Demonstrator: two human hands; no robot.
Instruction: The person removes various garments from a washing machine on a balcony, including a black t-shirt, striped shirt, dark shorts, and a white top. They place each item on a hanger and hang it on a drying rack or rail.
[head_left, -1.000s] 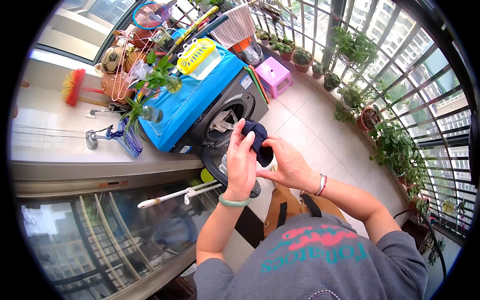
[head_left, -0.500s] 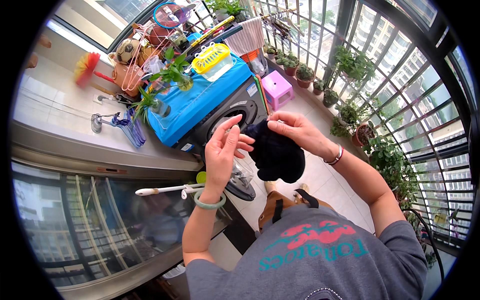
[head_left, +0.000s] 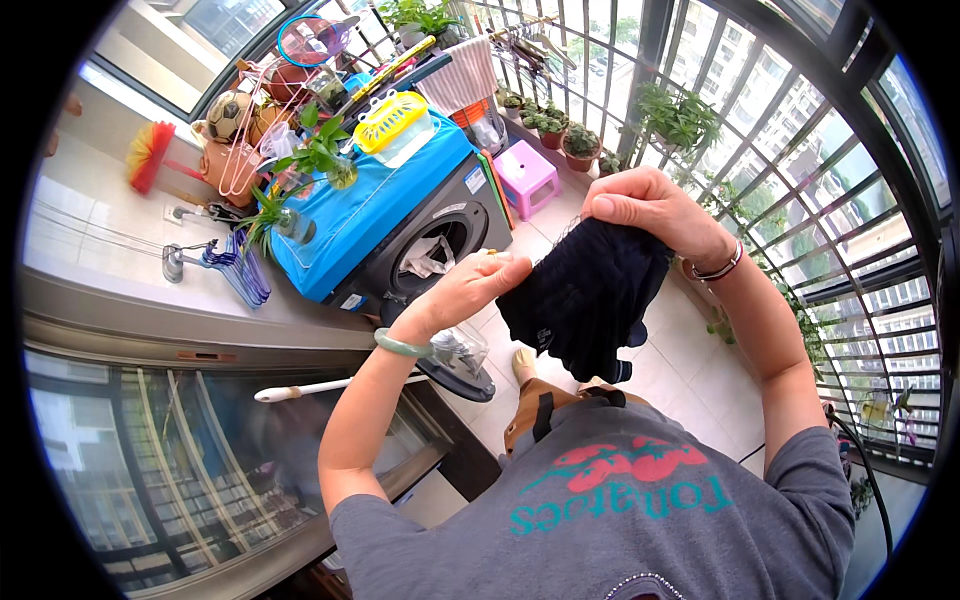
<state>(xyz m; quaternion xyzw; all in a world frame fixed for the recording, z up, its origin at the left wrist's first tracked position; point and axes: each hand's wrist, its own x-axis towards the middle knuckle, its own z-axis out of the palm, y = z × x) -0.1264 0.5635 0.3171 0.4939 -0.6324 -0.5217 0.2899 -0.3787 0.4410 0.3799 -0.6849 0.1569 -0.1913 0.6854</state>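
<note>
Dark cloth (head_left: pixel 590 290): there it hangs, right of centre — small pale print (head_left: pixel 544 339) low on its left, too tiny to read.
Left hand (head_left: pixel 470 284): thumb and finger pinched tight on the cloth's left corner.
Right hand (head_left: pixel 658 212): nipping the top edge, thumb against curled fingers.
Grey shirt (head_left: pixel 590 552): lower middle, upside-down teal lettering (head_left: pixel 620 508) below red fruit (head_left: pixel 685 455).
Washer (head_left: pixel 468 208): upper left of centre, door (head_left: pixel 468 380) open — white-and-blue label (head_left: pixel 474 181) on its front.
</note>
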